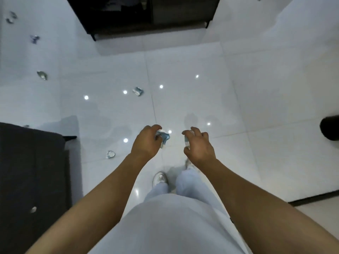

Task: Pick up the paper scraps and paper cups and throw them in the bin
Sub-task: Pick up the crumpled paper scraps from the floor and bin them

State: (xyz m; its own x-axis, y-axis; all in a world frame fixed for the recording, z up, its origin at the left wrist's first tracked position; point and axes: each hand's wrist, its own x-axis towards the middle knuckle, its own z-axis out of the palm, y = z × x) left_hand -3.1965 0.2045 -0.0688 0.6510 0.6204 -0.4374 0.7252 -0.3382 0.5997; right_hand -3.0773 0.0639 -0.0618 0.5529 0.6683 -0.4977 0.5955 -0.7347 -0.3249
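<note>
- The left hand (146,142) curls its fingers round a crumpled blue-and-white paper cup (163,138), held out in front of the body above the white tiled floor (192,85).
- The right hand (199,145) grips a second small crumpled piece, white with a blue edge (186,140), pinched between thumb and curled fingers; whether it is a cup or a scrap is too blurred to tell.
- The two hands hang near each other, apart, with bare floor showing in the gap between them.
- More crushed cups lie scattered on the tiles: one (110,154) just left of the left forearm, one (138,91) ahead of the hands, another (42,75) farther left, and two more (34,39) (11,17) toward the far left corner.
- A small pale piece (33,209) rests on the dark sofa (31,171) that bounds the lower left.
- A dark cabinet (146,13) on thin legs closes the far side; a round black object (330,127), cut off by the frame, sits at the right edge.
- Between sofa, cabinet and the black object, the glossy floor lies open ahead, dotted with ceiling-light reflections.
- A white shoe (160,178) stands directly below the hands.
</note>
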